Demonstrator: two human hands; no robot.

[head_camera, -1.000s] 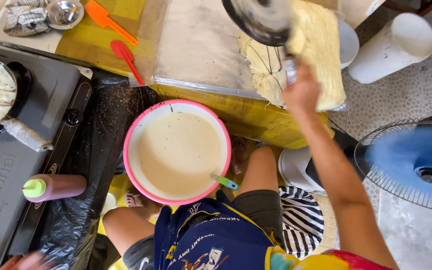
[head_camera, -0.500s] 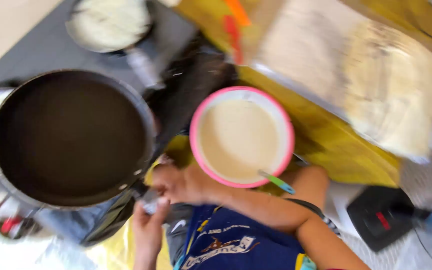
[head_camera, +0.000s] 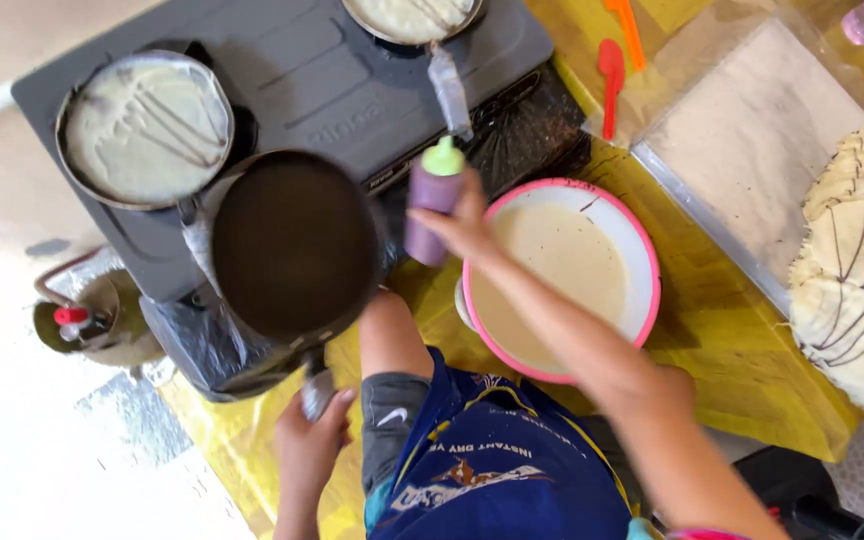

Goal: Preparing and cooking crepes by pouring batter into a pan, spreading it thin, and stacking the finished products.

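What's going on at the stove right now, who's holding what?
A seated person's left hand grips the handle of an empty dark pan, held over the near edge of the grey stove. The right hand holds a purple squeeze bottle with a green cap upright beside the pan. Two other pans on the stove hold pale batter with drizzled lines. A pink-rimmed bowl of batter sits by the knees.

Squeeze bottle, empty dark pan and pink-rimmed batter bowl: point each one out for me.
squeeze bottle [head_camera: 432, 205], head view, on its purple body.
empty dark pan [head_camera: 292, 240], head view, middle of its bare inside.
pink-rimmed batter bowl [head_camera: 649, 270], head view, on its right rim.
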